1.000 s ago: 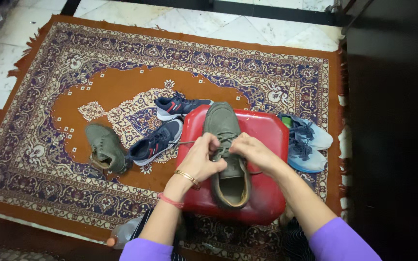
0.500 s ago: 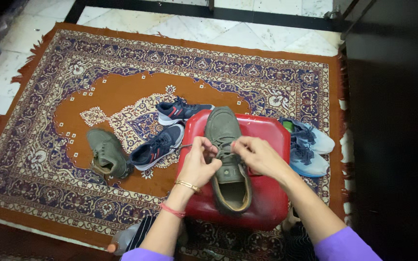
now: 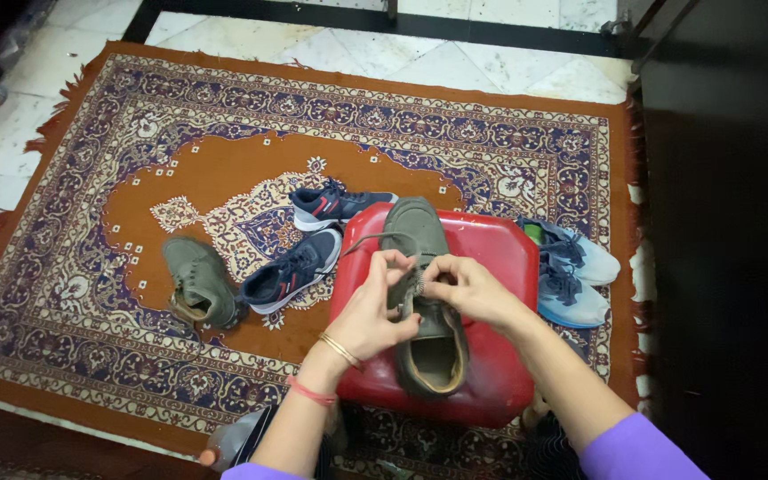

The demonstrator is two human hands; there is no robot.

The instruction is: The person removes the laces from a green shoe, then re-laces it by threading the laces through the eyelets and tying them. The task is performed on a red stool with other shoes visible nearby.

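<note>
An olive-green shoe (image 3: 423, 293) lies toe-away on a red plastic stool (image 3: 491, 267) in the middle of the view. My left hand (image 3: 375, 307) and my right hand (image 3: 468, 289) meet over its lacing, each pinching a dark lace. One lace end (image 3: 368, 240) trails off to the left above the stool. The shoe's opening faces me. A gold bangle and a red thread sit on my left wrist.
The matching olive shoe (image 3: 199, 283) lies on the patterned orange rug (image 3: 180, 178) at left. Two navy sneakers with red accents (image 3: 300, 267) lie beside the stool; two light blue sneakers (image 3: 575, 271) lie at its right. A dark cabinet (image 3: 722, 222) borders the right.
Both hands stay on the laces, with small finger movements. The camera has shifted slightly, so the scene sits a little lower in view.
</note>
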